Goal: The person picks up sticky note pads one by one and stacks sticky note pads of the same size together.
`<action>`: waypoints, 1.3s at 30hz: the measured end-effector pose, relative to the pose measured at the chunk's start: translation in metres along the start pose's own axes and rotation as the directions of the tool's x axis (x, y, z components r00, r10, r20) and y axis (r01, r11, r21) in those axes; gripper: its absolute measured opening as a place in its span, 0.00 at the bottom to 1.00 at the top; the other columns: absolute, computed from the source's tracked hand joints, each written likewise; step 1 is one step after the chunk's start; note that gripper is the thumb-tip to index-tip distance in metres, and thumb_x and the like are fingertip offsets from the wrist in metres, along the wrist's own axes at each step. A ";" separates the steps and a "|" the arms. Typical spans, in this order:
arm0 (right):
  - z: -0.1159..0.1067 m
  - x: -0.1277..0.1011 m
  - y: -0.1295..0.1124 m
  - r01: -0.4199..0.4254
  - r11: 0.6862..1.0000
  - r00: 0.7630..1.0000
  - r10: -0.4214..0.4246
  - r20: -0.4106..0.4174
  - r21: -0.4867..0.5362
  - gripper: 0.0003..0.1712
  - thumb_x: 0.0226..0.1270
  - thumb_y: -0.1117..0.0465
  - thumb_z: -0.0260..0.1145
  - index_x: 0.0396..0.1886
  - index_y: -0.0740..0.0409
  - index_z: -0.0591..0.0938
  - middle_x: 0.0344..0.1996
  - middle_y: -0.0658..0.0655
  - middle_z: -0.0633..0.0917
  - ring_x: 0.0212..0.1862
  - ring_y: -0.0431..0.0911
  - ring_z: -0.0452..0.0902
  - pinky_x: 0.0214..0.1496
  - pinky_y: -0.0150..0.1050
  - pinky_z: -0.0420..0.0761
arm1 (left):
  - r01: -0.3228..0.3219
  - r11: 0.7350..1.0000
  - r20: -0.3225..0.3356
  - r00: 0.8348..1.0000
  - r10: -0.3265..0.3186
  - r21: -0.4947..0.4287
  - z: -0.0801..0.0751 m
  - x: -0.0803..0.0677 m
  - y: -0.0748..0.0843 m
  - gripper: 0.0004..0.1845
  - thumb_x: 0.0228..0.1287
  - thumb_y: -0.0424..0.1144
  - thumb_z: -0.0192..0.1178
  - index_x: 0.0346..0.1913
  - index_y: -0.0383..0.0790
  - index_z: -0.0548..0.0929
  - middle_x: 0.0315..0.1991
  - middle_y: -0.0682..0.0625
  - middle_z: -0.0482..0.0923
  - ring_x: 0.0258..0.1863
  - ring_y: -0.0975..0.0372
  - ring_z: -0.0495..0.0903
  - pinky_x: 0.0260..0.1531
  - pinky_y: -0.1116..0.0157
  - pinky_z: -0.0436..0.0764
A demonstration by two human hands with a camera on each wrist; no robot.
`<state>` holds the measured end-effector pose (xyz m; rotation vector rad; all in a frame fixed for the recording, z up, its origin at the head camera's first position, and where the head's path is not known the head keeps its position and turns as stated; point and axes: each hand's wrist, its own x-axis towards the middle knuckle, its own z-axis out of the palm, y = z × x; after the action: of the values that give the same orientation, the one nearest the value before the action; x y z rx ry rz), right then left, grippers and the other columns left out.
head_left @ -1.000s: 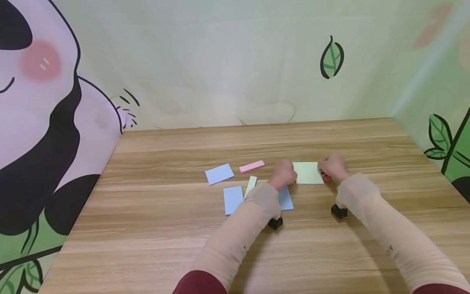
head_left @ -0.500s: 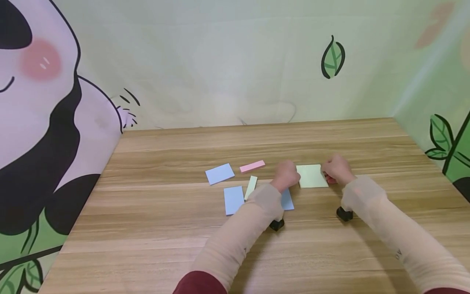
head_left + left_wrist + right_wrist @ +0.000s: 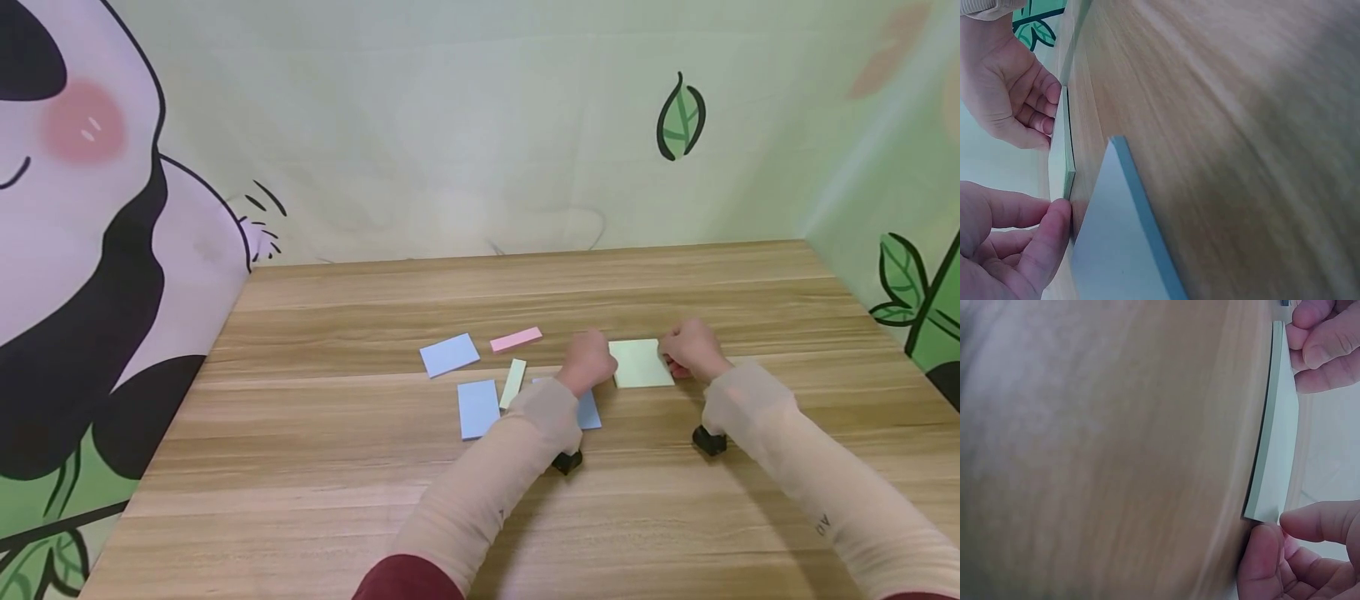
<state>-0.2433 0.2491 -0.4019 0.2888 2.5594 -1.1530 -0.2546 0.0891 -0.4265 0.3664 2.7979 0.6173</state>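
Observation:
A square pale green sticky note pad (image 3: 642, 363) lies flat, close over the wooden table, right of the middle. At its left edge my left hand (image 3: 589, 362) pinches it between thumb and fingers. My right hand (image 3: 693, 349) pinches the opposite edge. In the left wrist view the pad (image 3: 1060, 147) appears nearly edge-on, a thin stack between both hands. The right wrist view has the thumb and fingertips at the pad's (image 3: 1279, 437) near end. A blue sticky note pad (image 3: 589, 410) is partly hidden beneath my left wrist.
Left of my left hand lie two more blue pads, one farther back (image 3: 449, 355) and one nearer (image 3: 477, 409). A narrow pink pad (image 3: 515, 339) and a narrow pale green pad (image 3: 513, 383) lie between. A printed fabric wall (image 3: 450, 150) rises behind the table (image 3: 300, 467).
Both hands have shifted slightly right and toward me, carrying the square green pad between them. The other pads stay where they were.

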 end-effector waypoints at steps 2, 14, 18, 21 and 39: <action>0.000 0.000 0.001 -0.004 1.000 1.000 0.004 0.004 0.005 0.07 0.52 0.67 0.50 0.18 0.64 0.70 0.11 0.50 0.70 0.15 0.40 0.68 0.20 0.33 0.75 | -0.044 0.999 -0.059 0.997 0.045 0.025 0.015 0.012 -0.007 0.17 0.45 0.31 0.51 0.06 0.44 0.59 0.06 0.56 0.55 0.06 0.66 0.56 0.08 0.72 0.59; 0.000 -0.005 0.003 -0.009 1.000 1.000 0.009 0.010 -0.011 0.10 0.53 0.64 0.53 0.15 0.60 0.70 0.10 0.49 0.70 0.15 0.39 0.68 0.21 0.33 0.75 | -0.087 0.996 -0.112 0.990 0.088 0.015 0.058 0.050 -0.025 0.16 0.41 0.33 0.52 0.06 0.46 0.60 0.06 0.57 0.55 0.07 0.66 0.55 0.08 0.71 0.60; 0.000 -0.007 0.002 -0.004 1.000 1.000 0.004 0.021 -0.030 0.11 0.54 0.63 0.53 0.15 0.59 0.69 0.10 0.49 0.70 0.16 0.39 0.69 0.22 0.34 0.76 | -0.085 0.996 -0.096 0.992 0.081 -0.038 0.049 0.038 -0.020 0.17 0.42 0.30 0.52 0.06 0.45 0.58 0.07 0.56 0.52 0.07 0.66 0.53 0.08 0.72 0.57; -0.001 -0.009 0.002 -0.007 0.999 1.000 0.008 0.017 -0.042 0.10 0.54 0.63 0.53 0.16 0.60 0.69 0.11 0.49 0.70 0.16 0.39 0.69 0.22 0.34 0.76 | -0.061 0.997 -0.060 0.997 0.058 -0.054 0.026 0.014 -0.010 0.18 0.45 0.30 0.52 0.07 0.44 0.59 0.07 0.56 0.53 0.07 0.66 0.54 0.08 0.72 0.57; 0.000 -0.018 0.007 0.032 0.998 0.999 -0.030 0.029 -0.053 0.10 0.55 0.67 0.49 0.21 0.67 0.75 0.11 0.50 0.72 0.15 0.38 0.69 0.21 0.33 0.76 | -0.054 0.995 -0.060 0.997 0.049 -0.079 -0.013 -0.041 0.010 0.22 0.47 0.28 0.53 0.06 0.45 0.55 0.05 0.56 0.51 0.05 0.68 0.52 0.06 0.76 0.54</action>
<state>-0.2248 0.2529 -0.3997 0.2189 2.5739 -1.0894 -0.2186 0.0813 -0.4031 0.4124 2.8155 0.7613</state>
